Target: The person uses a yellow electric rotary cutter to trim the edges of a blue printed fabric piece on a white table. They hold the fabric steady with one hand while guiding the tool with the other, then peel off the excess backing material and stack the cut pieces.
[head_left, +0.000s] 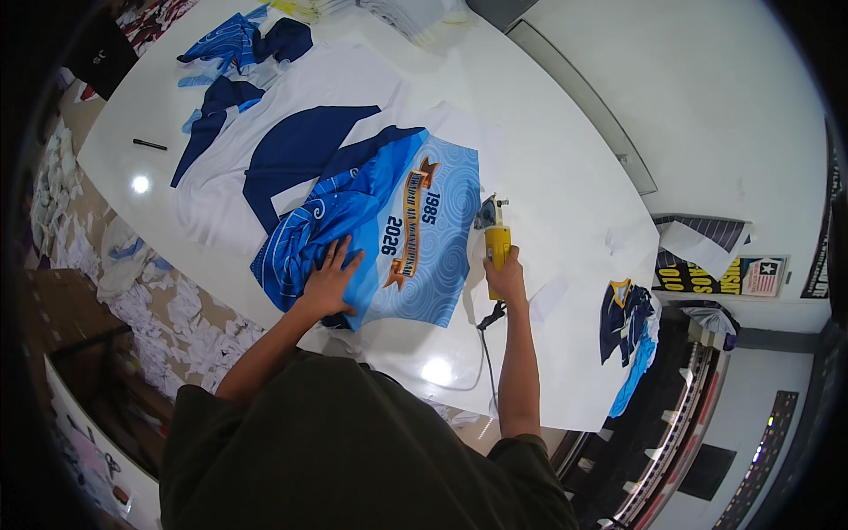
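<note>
My left hand [331, 278] lies with spread fingers on a bunched part of the printed blue fabric [446, 203]. The fabric has pale swirls, an orange-brown ribbon design and dark lettering, and its light part is spread flat on the white table [565, 190]. A yellow electric cloth cutter [499, 246] stands at the right edge of this fabric, its metal head at the far end. My right hand [506, 274] is closed round its body, and a dark cord [488, 353] trails from it toward me. Whether the blade touches the cloth cannot be made out.
White and navy cut cloth [309, 146] lies beyond the print, with more blue pieces [230, 44] at the far left. A black pen [150, 144] rests on the left side. Dark garments [625, 318] hang over the right edge. White scraps [155, 331] cover the floor at left.
</note>
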A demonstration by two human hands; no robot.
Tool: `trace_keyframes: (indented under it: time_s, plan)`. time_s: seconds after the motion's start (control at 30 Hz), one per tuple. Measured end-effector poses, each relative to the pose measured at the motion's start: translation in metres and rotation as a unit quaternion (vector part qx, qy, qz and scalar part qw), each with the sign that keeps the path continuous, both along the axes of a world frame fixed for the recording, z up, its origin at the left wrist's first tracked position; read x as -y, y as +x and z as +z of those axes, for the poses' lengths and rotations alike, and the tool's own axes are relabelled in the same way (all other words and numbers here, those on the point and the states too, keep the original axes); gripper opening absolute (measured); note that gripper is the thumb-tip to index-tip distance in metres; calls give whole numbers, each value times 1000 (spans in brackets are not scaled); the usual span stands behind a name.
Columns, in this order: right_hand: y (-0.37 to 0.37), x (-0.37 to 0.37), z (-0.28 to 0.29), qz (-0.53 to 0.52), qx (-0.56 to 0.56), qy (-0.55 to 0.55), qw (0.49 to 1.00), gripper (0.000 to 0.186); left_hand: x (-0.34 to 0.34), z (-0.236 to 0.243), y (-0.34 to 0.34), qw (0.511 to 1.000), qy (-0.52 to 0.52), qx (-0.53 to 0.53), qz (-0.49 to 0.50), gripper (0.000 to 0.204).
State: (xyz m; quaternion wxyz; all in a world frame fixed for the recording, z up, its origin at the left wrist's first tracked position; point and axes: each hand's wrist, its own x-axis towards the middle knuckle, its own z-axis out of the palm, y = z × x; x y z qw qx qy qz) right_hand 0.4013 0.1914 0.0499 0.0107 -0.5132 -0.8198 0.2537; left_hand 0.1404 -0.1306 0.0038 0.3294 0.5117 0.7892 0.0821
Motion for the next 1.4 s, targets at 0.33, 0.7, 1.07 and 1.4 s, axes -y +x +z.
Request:
trace_keyframes:
  time_s: [0.33, 0.7, 1.07, 1.4]
  plan:
    - [-5, -28, -5, 22, -1, 11, 1000, 58, -2, -2, 1, 1000, -3, -2, 5, 141]
    - [-32, -62, 4, 44, -8, 0, 999, 59, -1, -1, 3, 999, 30, -20, 3, 140]
    - [-89, -122, -3, 75, -13, 15, 997, 62, -1, -1, 2, 999, 34, -15, 6, 141]
    - [-167, -189, -9, 77, -32, 43, 996, 68, 5, 5, 4, 999, 24, -29, -21, 130]
